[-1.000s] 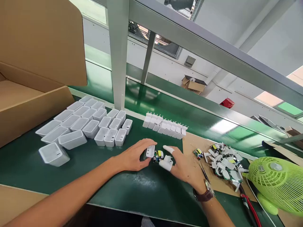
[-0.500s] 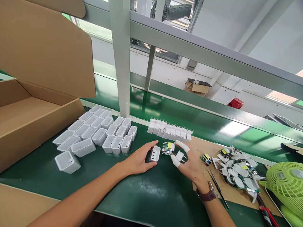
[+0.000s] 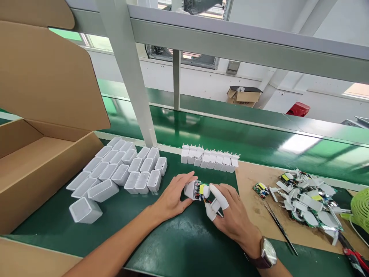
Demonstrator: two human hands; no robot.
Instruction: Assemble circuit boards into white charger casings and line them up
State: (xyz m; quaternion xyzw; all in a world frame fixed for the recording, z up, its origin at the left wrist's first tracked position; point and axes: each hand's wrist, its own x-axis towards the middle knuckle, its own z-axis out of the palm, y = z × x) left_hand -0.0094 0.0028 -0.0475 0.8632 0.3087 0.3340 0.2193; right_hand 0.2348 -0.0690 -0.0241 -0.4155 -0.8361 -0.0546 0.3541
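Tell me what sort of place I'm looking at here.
Probably an electronics workshop or factory: many open white housings sit grouped on the left, a heap of circuit boards and white parts lies on the right, with tweezers near it.

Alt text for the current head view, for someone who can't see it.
Over a green workbench, a left hand holds a small white case while the right hand holds a circuit board at its open end. White cases stand at left, a pile of boards at right.
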